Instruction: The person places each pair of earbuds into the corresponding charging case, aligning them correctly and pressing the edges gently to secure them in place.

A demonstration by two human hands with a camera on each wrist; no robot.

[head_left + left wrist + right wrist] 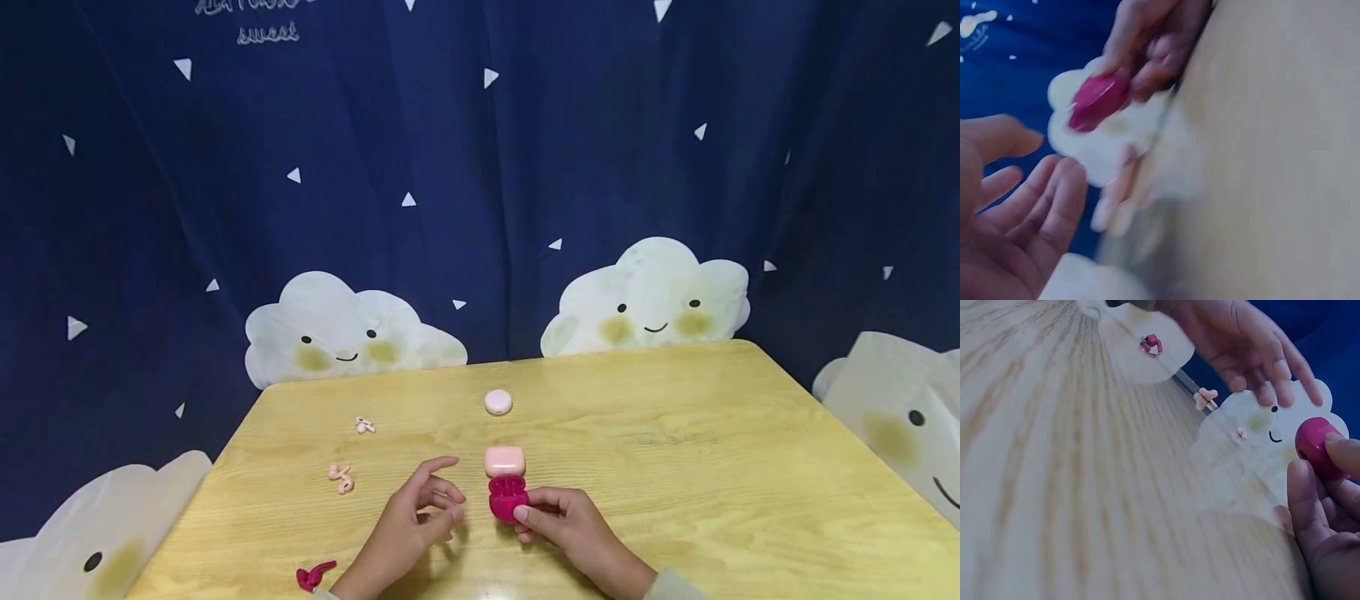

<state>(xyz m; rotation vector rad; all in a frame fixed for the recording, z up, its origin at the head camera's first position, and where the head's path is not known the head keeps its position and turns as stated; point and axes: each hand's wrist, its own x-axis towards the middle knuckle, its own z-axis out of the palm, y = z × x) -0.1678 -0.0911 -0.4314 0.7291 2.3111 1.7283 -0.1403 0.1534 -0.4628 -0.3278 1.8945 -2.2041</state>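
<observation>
My right hand (573, 529) holds a dark pink earbud charging case (504, 506) between thumb and fingers, its lid raised. The right wrist view shows the same case (1319, 447) pinched at its side. To its left, my left hand (412, 521) hovers with loosely bent fingers and nothing in its grasp. In the left wrist view those fingers (1054, 206) are spread apart from the case. A pair of dark pink earbuds (313, 575) lies on the table near my left wrist.
Just beyond the held case sits a light pink rectangular case (505, 460). A pale round case (498, 402) stands farther back. Two pairs of light pink earbuds, a nearer pair (341, 478) and a farther pair (364, 425), lie at left on the wooden table (675, 433). A blue curtain (480, 167) hangs behind.
</observation>
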